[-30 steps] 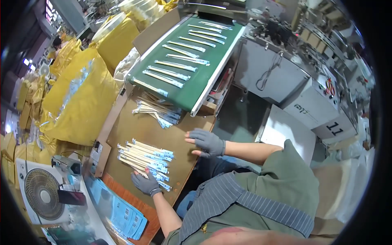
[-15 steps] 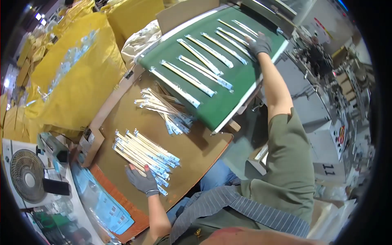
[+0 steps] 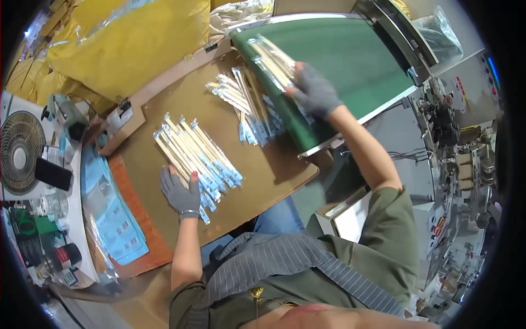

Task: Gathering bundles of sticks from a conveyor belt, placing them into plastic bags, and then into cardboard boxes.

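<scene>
My left hand point(image 3: 180, 192), in a grey glove with bare fingertips, rests with fingers apart against the lower left side of a stack of wrapped chopsticks point(image 3: 193, 151). These are pale wooden sticks in clear sleeves with blue ends, lying roughly side by side on the brown tabletop point(image 3: 230, 205). Over the left end of the green conveyor belt point(image 3: 361, 66), my gloved right hand point(image 3: 316, 90) is closed around a bunch of wrapped chopsticks point(image 3: 274, 61). Motion blurs that bunch slightly. Below it, a looser pile of wrapped chopsticks point(image 3: 244, 101) lies crisscrossed on the table.
Yellow sacking point(image 3: 131, 52) stands behind the table. Flat blue printed wrappers point(image 3: 118, 219) lie at the left edge, beside a fan point(image 3: 22, 153) and a phone point(image 3: 53, 174). An open box point(image 3: 348, 216) sits below the belt. Machinery point(image 3: 444, 118) is at the right.
My right hand has come from the belt's far right to its left end, gathering the spread-out packets into one bunch. My left hand stays by the stack. The whole view has shifted.
</scene>
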Motion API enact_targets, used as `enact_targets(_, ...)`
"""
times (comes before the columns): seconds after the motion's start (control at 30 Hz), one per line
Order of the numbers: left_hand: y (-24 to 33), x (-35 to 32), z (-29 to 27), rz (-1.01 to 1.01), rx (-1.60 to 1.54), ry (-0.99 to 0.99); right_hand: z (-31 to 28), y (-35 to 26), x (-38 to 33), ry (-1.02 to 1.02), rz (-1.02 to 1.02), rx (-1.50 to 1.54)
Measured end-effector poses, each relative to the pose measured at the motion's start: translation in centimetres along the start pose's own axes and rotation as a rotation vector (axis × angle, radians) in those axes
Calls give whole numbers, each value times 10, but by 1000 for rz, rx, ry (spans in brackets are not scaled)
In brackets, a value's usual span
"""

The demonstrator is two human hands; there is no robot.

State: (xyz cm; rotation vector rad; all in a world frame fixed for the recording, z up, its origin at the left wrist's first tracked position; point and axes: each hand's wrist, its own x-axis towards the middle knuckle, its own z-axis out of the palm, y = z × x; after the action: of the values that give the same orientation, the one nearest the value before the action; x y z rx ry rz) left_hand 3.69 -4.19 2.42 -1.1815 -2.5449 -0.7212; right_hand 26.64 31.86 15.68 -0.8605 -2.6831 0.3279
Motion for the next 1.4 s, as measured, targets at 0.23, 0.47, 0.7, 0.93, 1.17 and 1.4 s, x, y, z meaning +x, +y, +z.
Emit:
enact_targets(0.23, 30, 21, 8, -444, -566, -75, 95, -117, 38, -178, 262, 82)
enact_targets(0.47, 15, 63, 30, -817, -1552, -254, 145, -182, 42, -251, 292, 203)
enact_targets(0.7, -17, 51, -21, -821, -1672, -434, 155, -261, -5, -610, 530, 1502)
enact_targets(0.93, -6, 56, -150, -81, -1250, -128, 61, -318, -19, -374, -4, 1658)
enact_targets(1.17, -39, 8, -114, 50, -1066, -273, 79, -312, -52, -474, -314, 1484)
enact_targets(1.4, -10, -45, -165, -385, -1719, -640, 23, -358, -101, -495, -223, 1471)
